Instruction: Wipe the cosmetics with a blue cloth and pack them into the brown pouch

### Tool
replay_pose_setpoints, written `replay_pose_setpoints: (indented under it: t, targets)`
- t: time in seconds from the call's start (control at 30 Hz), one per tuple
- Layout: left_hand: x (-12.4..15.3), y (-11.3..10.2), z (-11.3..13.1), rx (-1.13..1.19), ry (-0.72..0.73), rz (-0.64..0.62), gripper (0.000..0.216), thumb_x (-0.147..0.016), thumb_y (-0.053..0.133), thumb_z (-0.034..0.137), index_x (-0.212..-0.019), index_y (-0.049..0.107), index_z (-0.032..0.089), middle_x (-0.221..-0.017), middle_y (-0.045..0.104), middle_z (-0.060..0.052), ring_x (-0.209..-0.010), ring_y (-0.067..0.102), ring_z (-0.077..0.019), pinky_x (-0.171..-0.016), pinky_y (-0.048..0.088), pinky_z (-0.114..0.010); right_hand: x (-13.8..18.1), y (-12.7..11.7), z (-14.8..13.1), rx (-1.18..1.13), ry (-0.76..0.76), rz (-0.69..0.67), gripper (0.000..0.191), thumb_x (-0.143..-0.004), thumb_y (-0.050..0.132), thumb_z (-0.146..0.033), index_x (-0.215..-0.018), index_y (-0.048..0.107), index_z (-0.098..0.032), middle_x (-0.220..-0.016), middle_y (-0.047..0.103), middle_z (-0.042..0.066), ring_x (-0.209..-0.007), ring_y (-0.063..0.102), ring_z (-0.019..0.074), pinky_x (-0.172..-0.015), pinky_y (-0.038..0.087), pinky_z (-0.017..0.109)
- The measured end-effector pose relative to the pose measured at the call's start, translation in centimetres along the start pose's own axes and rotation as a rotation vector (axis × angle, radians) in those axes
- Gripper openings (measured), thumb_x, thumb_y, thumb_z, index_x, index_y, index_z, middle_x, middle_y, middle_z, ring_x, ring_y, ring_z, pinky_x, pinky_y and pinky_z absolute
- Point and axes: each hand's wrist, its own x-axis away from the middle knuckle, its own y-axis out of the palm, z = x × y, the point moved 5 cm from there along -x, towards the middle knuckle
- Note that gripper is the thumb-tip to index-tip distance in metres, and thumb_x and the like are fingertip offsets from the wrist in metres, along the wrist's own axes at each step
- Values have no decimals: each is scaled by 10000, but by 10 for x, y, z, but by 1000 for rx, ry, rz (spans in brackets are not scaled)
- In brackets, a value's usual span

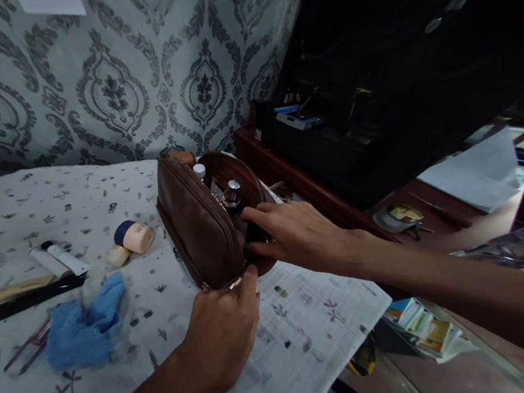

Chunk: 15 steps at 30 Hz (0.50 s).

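My left fingers (pixel 250 283) are pinched on the zip end of the brown pouch (pixel 197 226), which stands open on the worktop (pixel 306 328). My right fingers (pixel 257 213) dip into its mouth, loosely spread. Their tips are lost in shadow, so I cannot tell whether they grip anything. A silver-capped bottle (pixel 232 191) stands just inside the pouch. I judge a snagging pull could tip the pouch and spill it. Left of the pouch lies a cream tube (pixel 134 236); right of it, everything is too dark to read.
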Motion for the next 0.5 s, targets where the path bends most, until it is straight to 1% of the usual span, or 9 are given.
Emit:
replay_pose_setpoints:
  t: [0.07, 0.17, 0.23, 0.37, 0.5]
  targets:
    - [0, 0, 0, -7, -8, -33, 379, -963, 470, 190, -1338, 493, 134, -743, 744, -39, -605, 725, -214, -524, 530, -299, 1, -2, -1, 45, 7, -25, 272, -902, 668, -324, -1123, 590, -184, -1023, 691, 70, -801, 651, 199, -570, 298, 280]
    - [0, 2, 0, -13, -11, -45, 407, -962, 472, 177, -1367, 482, 135, -778, 751, -45, -632, 731, -221, -548, 549, -318, 2, -4, -1, 100, -9, -37, 256, -908, 674, -341, -1097, 611, -181, -1050, 680, 75, -815, 662, 210, -551, 285, 285]
    - [1, 4, 0, -19, -14, -55, 423, -965, 472, 178, -1386, 472, 133, -804, 756, -57, -654, 736, -227, -567, 558, -331, 1, -4, -2, 124, -21, -42, 262, -908, 679, -351, -1095, 616, -178, -1044, 680, 77, -812, 668, 213, -540, 275, 287]
    - [0, 6, 0, -18, -24, -127, 437, -979, 452, 177, -1414, 451, 137, -863, 765, -83, -699, 745, -232, -592, 561, -332, -3, -2, -4, 154, -51, -51, 286, -904, 692, -344, -1112, 610, -166, -1032, 687, 85, -804, 671, 210, -533, 280, 281]
    - [1, 5, 1, -11, -20, -156, 465, -974, 457, 168, -1436, 427, 128, -907, 766, -101, -727, 744, -230, -616, 563, -333, -5, 1, -4, 191, -66, -53, 295, -903, 695, -356, -1102, 611, -156, -999, 696, 88, -788, 674, 214, -526, 276, 280]
